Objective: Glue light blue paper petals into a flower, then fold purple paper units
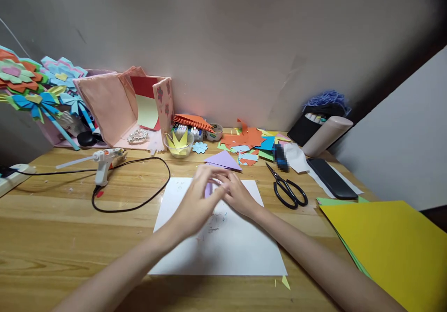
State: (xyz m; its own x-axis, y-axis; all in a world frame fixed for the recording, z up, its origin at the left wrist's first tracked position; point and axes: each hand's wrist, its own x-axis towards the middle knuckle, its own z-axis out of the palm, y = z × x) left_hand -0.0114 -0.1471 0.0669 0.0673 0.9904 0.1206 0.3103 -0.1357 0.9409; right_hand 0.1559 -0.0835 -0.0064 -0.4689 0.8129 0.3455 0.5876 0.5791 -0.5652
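Both hands meet above the upper part of a white sheet of paper [240,247] that bears small coloured marks. My left hand [200,200] is curved, its fingers reaching over toward the other hand. My right hand [239,195] comes in from the right, its fingertips touching or overlapping the left ones. Between them shows a small bit of purple paper [208,190], partly hidden by the fingers; which hand grips it is hard to tell. Just behind the hands lies a folded purple paper triangle [225,160].
Black-handled scissors [286,188], a phone [331,179] and yellow sheets [387,247] lie right. A glue gun [103,165] with a looped cable is left. Behind are orange scraps [244,138], a clear bowl [179,145] and a pink box [108,107].
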